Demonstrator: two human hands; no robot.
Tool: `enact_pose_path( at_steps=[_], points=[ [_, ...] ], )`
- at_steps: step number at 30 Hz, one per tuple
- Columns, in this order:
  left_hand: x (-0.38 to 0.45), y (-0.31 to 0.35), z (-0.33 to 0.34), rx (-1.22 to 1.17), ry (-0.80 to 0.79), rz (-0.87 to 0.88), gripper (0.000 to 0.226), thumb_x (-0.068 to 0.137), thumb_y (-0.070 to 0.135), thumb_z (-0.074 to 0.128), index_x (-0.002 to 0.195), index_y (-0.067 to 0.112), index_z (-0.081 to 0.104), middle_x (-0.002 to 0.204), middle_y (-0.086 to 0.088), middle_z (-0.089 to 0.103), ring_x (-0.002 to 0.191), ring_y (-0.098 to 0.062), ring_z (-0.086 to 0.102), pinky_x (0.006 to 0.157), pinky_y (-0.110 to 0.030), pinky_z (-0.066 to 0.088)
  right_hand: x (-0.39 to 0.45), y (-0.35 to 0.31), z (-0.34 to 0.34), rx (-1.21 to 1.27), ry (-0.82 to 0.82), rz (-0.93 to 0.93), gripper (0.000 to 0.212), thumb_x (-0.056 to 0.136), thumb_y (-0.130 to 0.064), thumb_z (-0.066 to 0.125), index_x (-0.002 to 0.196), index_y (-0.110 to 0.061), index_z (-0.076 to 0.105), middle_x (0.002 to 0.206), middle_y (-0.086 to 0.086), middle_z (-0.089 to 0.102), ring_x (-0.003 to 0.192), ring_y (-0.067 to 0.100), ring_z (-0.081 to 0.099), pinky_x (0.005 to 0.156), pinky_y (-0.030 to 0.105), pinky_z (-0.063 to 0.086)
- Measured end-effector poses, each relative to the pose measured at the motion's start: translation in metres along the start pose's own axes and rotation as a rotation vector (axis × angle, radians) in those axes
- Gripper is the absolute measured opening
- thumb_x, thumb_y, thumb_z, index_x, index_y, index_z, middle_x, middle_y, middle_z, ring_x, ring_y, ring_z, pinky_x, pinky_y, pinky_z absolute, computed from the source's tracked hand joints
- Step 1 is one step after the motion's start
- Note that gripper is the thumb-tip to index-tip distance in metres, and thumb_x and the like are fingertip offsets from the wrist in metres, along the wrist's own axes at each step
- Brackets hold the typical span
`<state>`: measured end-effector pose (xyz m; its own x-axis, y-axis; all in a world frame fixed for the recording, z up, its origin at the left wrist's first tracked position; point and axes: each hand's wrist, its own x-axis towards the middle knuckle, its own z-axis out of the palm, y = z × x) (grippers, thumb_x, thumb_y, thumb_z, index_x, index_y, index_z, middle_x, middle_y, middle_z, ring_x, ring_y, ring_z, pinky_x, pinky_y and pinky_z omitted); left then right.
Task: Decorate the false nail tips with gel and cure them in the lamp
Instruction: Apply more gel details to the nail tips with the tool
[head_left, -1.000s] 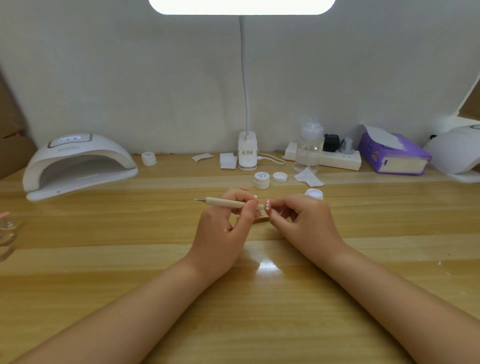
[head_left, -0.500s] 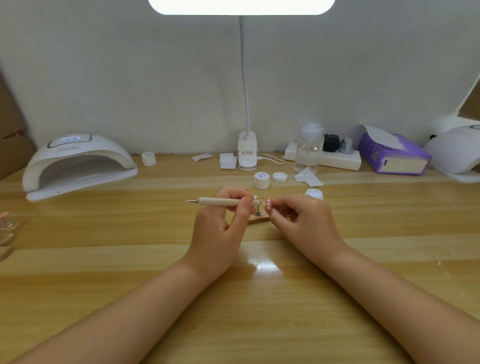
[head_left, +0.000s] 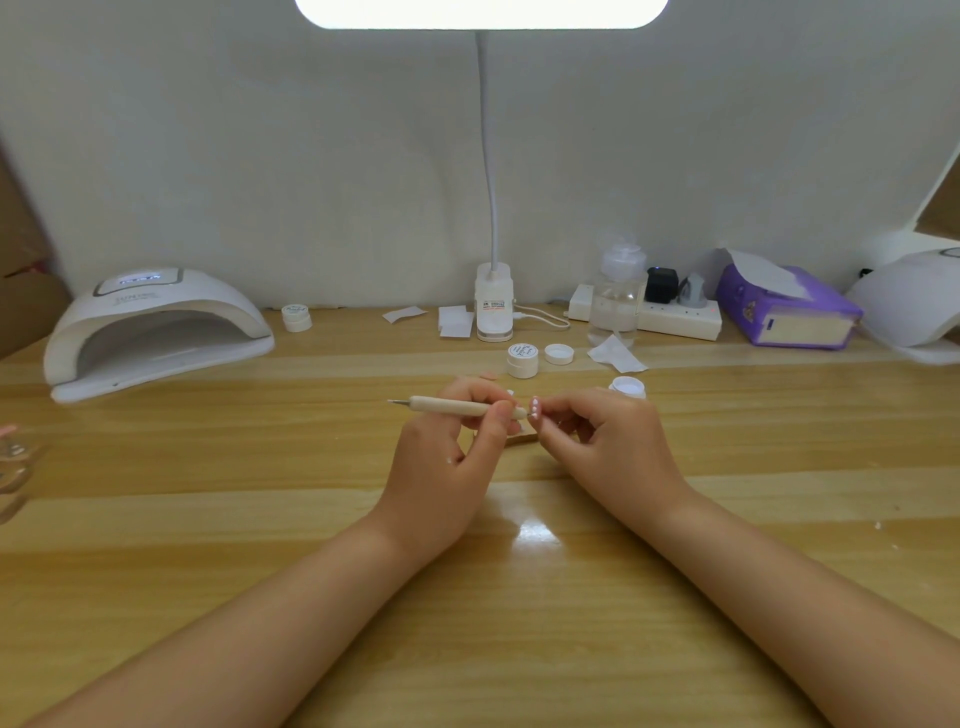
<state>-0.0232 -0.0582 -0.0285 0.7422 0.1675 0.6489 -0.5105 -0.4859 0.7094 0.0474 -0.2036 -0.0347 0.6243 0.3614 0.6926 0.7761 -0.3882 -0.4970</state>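
Home nail-art desk: curing lamp (head_left: 156, 327), gel pots (head_left: 522, 359), desk lamp (head_left: 493, 306), wooden table (head_left: 208, 467).

The wooden table (head_left: 260, 519) is showing pale grain in long bands and is gleaming glossy where the light strikes it. The dotting tool (head_left: 457, 406) is looking like matt pale wood with a thin metal point at its end. The nail lamp (head_left: 150, 327) is shining as smooth white plastic, and so are the small gel jars (head_left: 522, 360). The bottle (head_left: 615, 301) is appearing clear and glossy. The tissue pack (head_left: 789, 312) is wearing a purple, faintly shiny wrapper, with soft white paper sticking out
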Motion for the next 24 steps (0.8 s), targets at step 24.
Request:
enact_pose_path(
  at_steps=[24],
  points=[
    [-0.0003,-0.0014,-0.0006,0.019,0.010,-0.010,0.010,0.090,0.025,0.053,0.085,0.032,0.058,0.082,0.013,0.068,0.076,0.000,0.064,0.064,-0.013,0.047,0.0004,0.0004,0.0004,-0.005,0.002,0.008,0.010,0.079,-0.010,0.073,0.083,-0.020,0.075,0.065,-0.025,0.056,0.058,-0.001,0.051,0.059,0.007,0.036]
  ],
)
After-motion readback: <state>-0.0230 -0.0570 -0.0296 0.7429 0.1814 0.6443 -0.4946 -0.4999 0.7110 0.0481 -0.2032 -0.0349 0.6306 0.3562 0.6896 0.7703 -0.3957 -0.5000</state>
